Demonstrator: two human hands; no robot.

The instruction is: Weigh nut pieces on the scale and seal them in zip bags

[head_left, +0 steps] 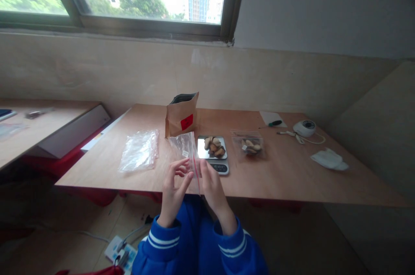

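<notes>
My left hand point(175, 188) and my right hand point(212, 188) are raised side by side at the near table edge. Both pinch the red-striped mouth of a small clear zip bag point(187, 145), which hangs between them and looks empty. Just behind it a small digital scale point(216, 156) carries a pile of brown nuts point(215, 146) on its metal plate. A brown paper pouch point(181, 116) with a red label stands open behind the bag. To the right of the scale lies a clear bag with nuts point(251, 145) inside.
A stack of empty clear bags point(139, 150) lies left on the wooden table point(285, 175). At the far right are a green-handled screwdriver point(271, 124), a white round device with cable point(304, 129) and a white cloth point(329, 159). A power strip point(119, 252) sits on the floor.
</notes>
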